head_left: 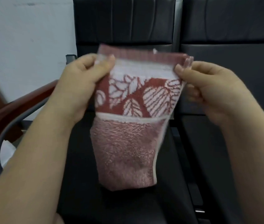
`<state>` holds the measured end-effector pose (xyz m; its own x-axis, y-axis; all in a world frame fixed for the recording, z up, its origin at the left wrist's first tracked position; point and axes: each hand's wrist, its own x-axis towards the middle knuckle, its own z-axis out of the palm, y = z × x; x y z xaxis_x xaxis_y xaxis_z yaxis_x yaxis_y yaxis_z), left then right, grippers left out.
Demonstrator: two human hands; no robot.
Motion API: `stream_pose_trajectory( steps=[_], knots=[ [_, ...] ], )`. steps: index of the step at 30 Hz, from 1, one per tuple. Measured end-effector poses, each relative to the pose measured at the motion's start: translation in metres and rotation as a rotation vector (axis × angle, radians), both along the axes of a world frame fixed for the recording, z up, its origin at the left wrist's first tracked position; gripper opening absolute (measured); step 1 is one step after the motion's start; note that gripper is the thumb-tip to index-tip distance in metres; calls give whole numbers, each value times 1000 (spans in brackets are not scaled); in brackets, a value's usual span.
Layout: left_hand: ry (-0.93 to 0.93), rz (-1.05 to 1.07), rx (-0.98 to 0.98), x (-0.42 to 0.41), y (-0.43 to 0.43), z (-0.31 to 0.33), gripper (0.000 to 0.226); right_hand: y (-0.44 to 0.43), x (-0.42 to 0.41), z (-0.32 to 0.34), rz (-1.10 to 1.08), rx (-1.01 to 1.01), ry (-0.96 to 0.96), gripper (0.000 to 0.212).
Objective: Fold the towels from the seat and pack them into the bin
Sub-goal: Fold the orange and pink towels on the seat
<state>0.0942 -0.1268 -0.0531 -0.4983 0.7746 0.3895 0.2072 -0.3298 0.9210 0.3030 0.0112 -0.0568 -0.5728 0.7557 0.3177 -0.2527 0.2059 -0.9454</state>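
A red and white towel (128, 126) with a leaf pattern hangs folded in the air above the black seat (82, 183). My left hand (81, 81) pinches its top left corner between thumb and fingers. My right hand (209, 88) pinches the top right corner, where several layers meet. The towel's lower, plain pink half hangs down and its bottom edge sits just above the seat cushion. No bin is in view.
A black backrest (124, 21) stands behind the seat. A second black seat (233, 65) adjoins on the right. A reddish-brown wooden armrest (14, 107) on a grey frame runs at the left, with something white (6, 151) below it. A white wall is at the far left.
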Motion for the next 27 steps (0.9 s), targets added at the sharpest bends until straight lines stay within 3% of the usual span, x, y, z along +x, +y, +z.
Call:
stream_pose_trajectory(
  steps=[2,4,8,11,14,16,22,24,27],
  knots=[
    [-16,77,-37,0,4,-5,16,0,-2,-3,-76,-15,-8,7],
    [-154,-25,-31,1,3,-2,26,-2,-2,-2,57,-107,58,8],
    [-83,21,-16,-2,1,2,18,-3,4,4,-10,-11,-18,12],
    [-127,-66,17,-3,-9,5,21,-7,15,13,244,27,-107,16],
    [-123,-127,19,-7,-21,11,43,-10,21,18,382,57,-153,24],
    [-100,-117,-61,-13,-20,8,53,-6,17,15,353,7,-137,33],
    [151,94,-293,-22,1,-6,19,1,-11,-7,-16,-94,-118,10],
    [130,115,-182,-18,5,-6,14,1,-18,-11,-79,-35,-23,5],
    [149,130,138,-9,9,1,8,0,-21,-8,-124,144,159,3]
  ],
)
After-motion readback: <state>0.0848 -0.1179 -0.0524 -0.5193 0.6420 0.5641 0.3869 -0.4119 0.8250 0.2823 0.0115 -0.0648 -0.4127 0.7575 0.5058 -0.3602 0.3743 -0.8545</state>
